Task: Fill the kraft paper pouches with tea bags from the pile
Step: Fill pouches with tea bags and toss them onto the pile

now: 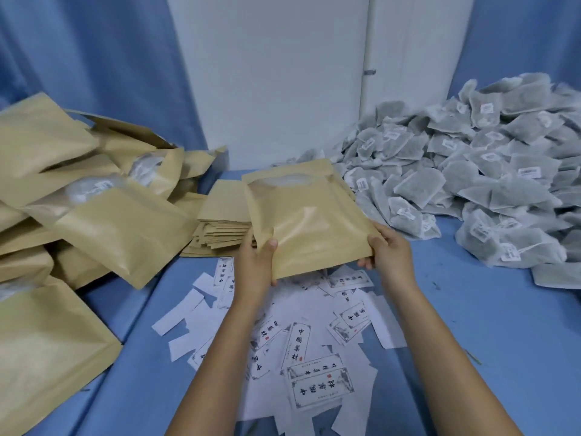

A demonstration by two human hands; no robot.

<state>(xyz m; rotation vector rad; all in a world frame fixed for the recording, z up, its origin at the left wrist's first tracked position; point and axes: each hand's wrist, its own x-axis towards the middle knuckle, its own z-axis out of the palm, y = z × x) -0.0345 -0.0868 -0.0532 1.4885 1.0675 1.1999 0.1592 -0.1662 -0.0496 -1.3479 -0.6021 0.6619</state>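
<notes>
Both hands grasp one kraft pouch (309,215) by its near corners: left hand (254,262) thumb on top, right hand (388,253) fingers curled beneath, above the blue table (487,325).

At the centre, a kraft pouch (306,221) is held above the counter (490,325), the left hand (256,265) at its near left corner and the right hand (388,251) at its near right corner. A stack of empty pouches (221,225) lies just beside it at 9 o'clock. Filled pouches (103,212), as far as can be told, are heaped at 10 o'clock. The tea bag pile (481,180) spreads at 2 o'clock. Paper labels (314,357) are scattered at 6 o'clock, beneath the forearms.
</notes>
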